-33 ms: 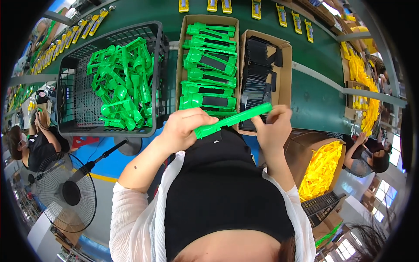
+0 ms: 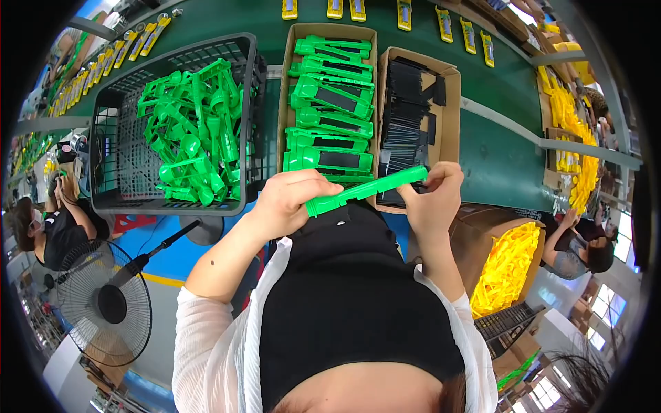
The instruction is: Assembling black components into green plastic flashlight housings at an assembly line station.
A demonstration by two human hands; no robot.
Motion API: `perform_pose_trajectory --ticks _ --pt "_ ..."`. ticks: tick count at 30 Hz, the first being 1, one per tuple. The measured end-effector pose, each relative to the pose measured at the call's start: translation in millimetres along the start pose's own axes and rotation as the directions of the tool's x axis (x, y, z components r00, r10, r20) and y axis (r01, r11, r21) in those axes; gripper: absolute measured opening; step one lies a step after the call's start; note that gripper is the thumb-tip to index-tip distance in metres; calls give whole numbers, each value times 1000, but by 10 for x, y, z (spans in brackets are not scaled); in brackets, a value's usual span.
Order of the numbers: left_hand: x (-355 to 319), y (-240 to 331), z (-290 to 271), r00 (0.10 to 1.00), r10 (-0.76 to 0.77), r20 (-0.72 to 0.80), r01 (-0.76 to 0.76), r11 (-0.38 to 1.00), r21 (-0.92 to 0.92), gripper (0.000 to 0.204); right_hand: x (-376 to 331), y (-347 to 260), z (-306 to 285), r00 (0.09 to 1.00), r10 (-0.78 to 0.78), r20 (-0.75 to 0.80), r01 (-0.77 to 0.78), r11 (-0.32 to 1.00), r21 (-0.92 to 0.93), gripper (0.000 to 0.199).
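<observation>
A long green plastic housing (image 2: 372, 187) is held aslant in front of my body, its right end higher. My left hand (image 2: 292, 196) is closed round its left end, thumb on top. At the other end, my right hand (image 2: 435, 196) has its fingers bent in a pinch against the housing's tip. A small dark bit shows between these fingers, too hidden to name. Just beyond my hands stands a cardboard box (image 2: 283, 103) of stacked green housings with black strips on them. Beside it, another cardboard box (image 2: 451, 103) holds flat black strips (image 2: 403, 131).
A black plastic crate (image 2: 249, 89) with jumbled green parts (image 2: 200, 131) stands at the left on the green table (image 2: 496, 165). Yellow packs line the table's far side. At the right, a carton (image 2: 475, 241) holds yellow parts. A fan (image 2: 110, 303) stands at lower left; other people work on both sides.
The housing's right end has tilted down very slightly. My right hand's fingers have shifted a little at that tip, while my left hand keeps nearly the same place.
</observation>
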State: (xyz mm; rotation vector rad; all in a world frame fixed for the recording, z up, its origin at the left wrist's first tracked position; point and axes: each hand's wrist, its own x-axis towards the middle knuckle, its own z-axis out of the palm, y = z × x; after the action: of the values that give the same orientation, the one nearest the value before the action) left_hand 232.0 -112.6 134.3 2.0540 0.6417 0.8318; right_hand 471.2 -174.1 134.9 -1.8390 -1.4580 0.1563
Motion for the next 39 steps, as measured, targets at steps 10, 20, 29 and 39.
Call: perform_pose_trajectory --ticks 10,20,29,39 --pt "143 -212 78 791 -611 20 605 777 -175 17 246 70 277 724 339 600 -465 883 62 39" --pt "480 -262 519 806 -538 248 466 834 295 23 96 94 329 539 212 815 -714 628 309 68" --pt "762 -886 473 954 -223 202 20 717 697 36 264 894 671 588 376 716 -696 687 211 49" --pt "345 -1440 836 922 -360 144 143 662 736 69 400 2617 865 854 492 167 -366 798 -479 32"
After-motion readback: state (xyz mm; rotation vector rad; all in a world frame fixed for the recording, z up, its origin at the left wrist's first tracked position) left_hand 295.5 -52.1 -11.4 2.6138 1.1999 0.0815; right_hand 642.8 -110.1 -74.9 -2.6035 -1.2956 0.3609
